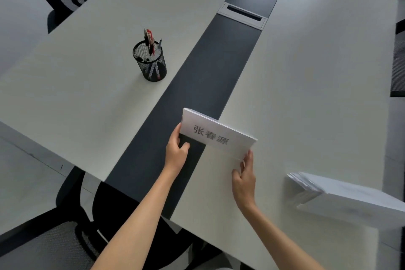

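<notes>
Because the name card (215, 136) is held at both ends, the coming move turns on how its long axis sits between the two hands. That axis runs from upper left to lower right, just below the middle of the frame. The left hand (176, 151) pinches the card's left end, fingers curled behind it and thumb in front. The right hand (244, 176) grips the lower right corner, fingertips on the edge and thumb tucked below. The card therefore lies above and between the hands, with neither hand nearer than the other. It straddles the border where the dark strip (203, 76) meets the white table (306, 94), its printed face tilted towards the camera. Whether its lower edge touches the surface cannot be told, since white paper blends with the white top there. Setting it down square would probably call for both hands to lower together. A stack of cards (350, 199) lies at lower right, well apart, and a mesh pen holder (151, 66) stands at upper left.
</notes>
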The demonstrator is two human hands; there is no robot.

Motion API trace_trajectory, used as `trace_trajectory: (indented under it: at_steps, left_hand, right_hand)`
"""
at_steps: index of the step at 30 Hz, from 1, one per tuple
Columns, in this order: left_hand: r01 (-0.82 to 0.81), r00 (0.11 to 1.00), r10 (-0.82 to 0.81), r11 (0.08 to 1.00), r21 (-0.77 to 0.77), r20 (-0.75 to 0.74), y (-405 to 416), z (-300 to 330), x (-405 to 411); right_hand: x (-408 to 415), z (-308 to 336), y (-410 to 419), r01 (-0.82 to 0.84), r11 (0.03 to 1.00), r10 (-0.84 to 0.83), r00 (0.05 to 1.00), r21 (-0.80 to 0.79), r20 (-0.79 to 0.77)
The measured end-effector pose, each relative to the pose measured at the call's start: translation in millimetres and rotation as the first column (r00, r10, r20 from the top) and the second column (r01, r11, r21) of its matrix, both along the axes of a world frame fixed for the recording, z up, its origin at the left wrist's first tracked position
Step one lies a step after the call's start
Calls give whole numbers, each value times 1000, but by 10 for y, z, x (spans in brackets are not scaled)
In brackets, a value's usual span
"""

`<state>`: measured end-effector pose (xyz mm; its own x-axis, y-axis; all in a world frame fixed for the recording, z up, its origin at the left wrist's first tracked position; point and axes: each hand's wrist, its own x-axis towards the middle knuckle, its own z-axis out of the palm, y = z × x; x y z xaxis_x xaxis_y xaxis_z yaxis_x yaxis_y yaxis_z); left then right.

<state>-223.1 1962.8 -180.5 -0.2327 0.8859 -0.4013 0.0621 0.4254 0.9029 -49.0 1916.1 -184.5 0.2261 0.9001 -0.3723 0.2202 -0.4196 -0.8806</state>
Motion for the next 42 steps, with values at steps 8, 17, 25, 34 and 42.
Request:
trace_trajectory:
  at_steps: [8,17,25,34,42]
  left_hand:
    - [-16,1000,16,1000,-11,-17,689,79,-307]
    - [71,995,-70,997,9,-65,1265,23,-580]
    - [79,990,-80,997,-12,-117,1358,-10,-609]
    - [-34,988,29,999,-31,-149,668,253,-170]
    - [496,862,-496,868,31,99,-174,580,1087]
  right_hand:
    - [-221,-9,755,-117,993,117,993,4,-15]
    - [-454,59,1371,-194,981,193,980,-9,-45]
    - [-416,54,1423,-266,962,266,964,-56,-7]
    - [161,618,746,-331,943,315,925,41,213]
    - [1492,1198,-172,-209,957,22,742,201,670]
